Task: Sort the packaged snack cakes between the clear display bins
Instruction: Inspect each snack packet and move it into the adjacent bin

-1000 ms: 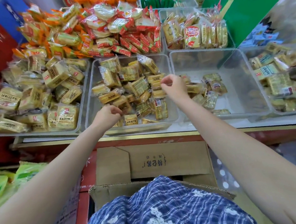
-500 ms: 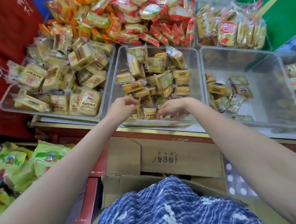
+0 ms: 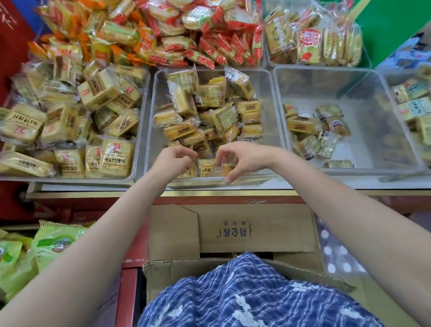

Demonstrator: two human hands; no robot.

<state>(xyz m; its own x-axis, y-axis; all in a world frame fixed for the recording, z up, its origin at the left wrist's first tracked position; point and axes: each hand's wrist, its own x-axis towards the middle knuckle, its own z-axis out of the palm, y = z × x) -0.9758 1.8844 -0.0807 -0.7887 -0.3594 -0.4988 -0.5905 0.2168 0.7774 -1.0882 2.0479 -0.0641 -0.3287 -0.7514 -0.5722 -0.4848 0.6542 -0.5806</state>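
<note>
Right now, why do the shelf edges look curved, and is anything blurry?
Head view: the wide-angle lens bows the shelf edge and bins; the left bin's cakes look smeared at the frame's side; the middle bin shows soft glare on its clear wall.

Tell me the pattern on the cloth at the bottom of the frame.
Blue and white plaid cloth, head view.

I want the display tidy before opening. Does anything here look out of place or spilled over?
Yes. The orange and red wrapped snack packs at the back are heaped above their bin and spill forward toward the middle clear plastic bin. The right clear plastic bin holds only a few yellow cake packets, bunched at its left side.
</note>
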